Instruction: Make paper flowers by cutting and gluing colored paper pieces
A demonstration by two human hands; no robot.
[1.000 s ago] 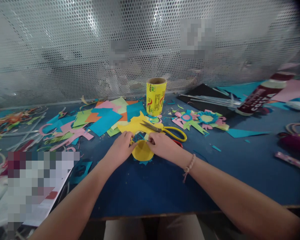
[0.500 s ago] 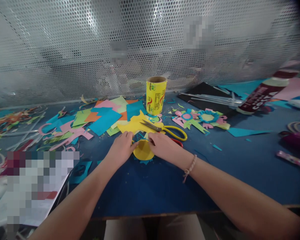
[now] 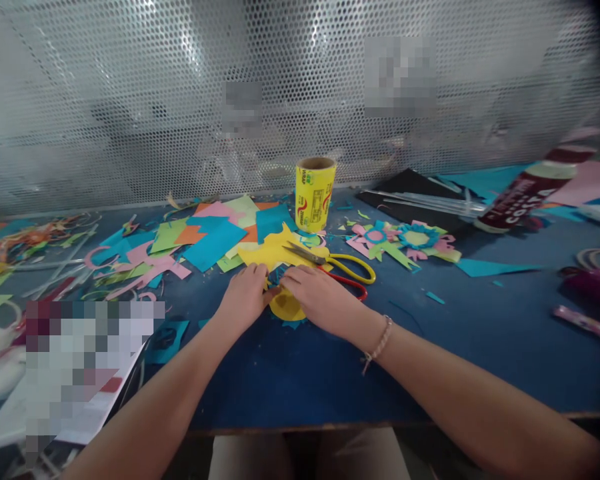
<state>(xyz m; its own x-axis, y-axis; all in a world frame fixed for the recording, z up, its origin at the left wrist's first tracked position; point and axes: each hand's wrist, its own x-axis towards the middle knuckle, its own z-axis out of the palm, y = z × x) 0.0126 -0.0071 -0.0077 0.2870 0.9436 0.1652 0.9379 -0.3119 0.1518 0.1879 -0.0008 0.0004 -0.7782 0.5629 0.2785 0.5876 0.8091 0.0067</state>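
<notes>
A yellow paper circle [image 3: 287,309] backed by blue fringed paper [image 3: 279,274] lies between my hands near the middle of the table. My left hand [image 3: 245,292] pinches the left edge of this paper flower, thumb on the yellow face. Over its upper right side reaches my right hand [image 3: 320,297], its fingers curled at the blue fringe and covering part of the circle. The exact grip of its fingertips is hidden. Just beyond the hands are a cut yellow sheet [image 3: 267,251] and scissors [image 3: 351,268] with one yellow and one red handle, blades resting on that sheet.
A yellow cardboard roll [image 3: 315,197] stands behind the scissors. Finished-looking paper flowers [image 3: 415,237] lie to its right, near a tilted maroon-labelled bottle [image 3: 530,190]. Coloured paper pieces [image 3: 215,240] and scraps spread leftward. A perforated metal panel [image 3: 280,60] borders the table's back.
My right hand has moved left across the top of the yellow circle, now covering more of it. My left hand keeps its hold. The view has shifted slightly.
</notes>
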